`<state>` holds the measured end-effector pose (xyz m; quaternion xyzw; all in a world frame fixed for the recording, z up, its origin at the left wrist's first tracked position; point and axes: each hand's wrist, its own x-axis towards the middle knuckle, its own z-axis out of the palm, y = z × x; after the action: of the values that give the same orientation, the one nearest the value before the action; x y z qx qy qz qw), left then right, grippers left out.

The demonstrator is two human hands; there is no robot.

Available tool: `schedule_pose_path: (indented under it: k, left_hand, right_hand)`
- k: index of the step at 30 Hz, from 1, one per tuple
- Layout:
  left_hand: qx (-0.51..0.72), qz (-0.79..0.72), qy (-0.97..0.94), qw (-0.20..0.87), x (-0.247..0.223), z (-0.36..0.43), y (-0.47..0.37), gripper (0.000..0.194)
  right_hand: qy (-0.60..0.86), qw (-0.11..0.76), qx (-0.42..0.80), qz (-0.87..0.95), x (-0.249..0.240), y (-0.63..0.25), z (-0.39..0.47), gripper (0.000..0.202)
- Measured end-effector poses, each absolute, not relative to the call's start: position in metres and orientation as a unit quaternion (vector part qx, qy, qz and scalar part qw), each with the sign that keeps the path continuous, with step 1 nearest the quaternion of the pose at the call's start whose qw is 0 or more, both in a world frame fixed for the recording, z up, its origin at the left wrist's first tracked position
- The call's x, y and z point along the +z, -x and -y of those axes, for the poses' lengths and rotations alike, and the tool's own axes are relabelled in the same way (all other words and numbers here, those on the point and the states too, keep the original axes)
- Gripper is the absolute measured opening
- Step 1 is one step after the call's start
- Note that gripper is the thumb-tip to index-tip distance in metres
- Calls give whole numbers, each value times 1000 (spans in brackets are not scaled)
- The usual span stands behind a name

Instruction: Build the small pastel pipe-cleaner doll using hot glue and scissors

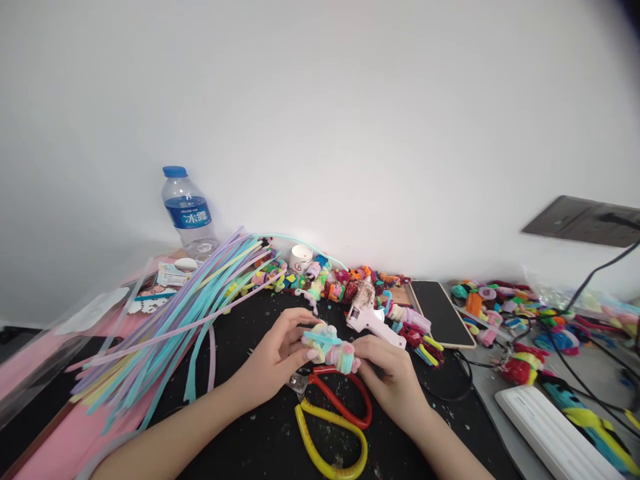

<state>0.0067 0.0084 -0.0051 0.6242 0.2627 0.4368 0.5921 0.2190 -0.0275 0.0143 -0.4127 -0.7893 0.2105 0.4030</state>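
Between my two hands is a small pastel pipe-cleaner figure (330,348) in pink, mint and pale yellow. My left hand (277,357) holds its left end, with the fingers curled behind it and the thumb below. At its right end, my right hand (387,373) pinches the figure between bent fingers and thumb. Scissors (333,427) with one red and one yellow handle lie on the black mat (250,433) just beneath the figure. A pale pink glue gun (373,320) rests behind my right hand.
Long pastel pipe cleaners (200,320) spread across the left. Behind are a water bottle (189,213), a white cup (301,259) and colourful figures. A phone (443,313), black cables, more figures and a white keyboard-like object (555,433) are on the right.
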Motion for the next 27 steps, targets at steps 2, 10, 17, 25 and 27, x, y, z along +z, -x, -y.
schedule_pose_path:
  k: [2, 10, 17, 25, 27]
  left_hand:
    - [415, -280, -621, 603, -2, -9, -7, 35]
    - [356, -341, -655, 573, 1, -8, -5, 35]
    - [366, -305, -590, 652, 1, -8, -8, 36]
    - [364, -213, -551, 720, 0, -6, -9, 47]
    - [377, -206, -560, 708, -1, -6, -9, 45]
  right_hand:
    - [407, 406, 199, 794, 14, -220, 28, 21]
    - [407, 401, 141, 808, 16, -220, 29, 21]
    - [395, 392, 101, 825, 14, -220, 30, 25]
    - [392, 394, 89, 827, 12, -220, 31, 25]
    - [389, 396, 91, 827, 13, -219, 32, 24]
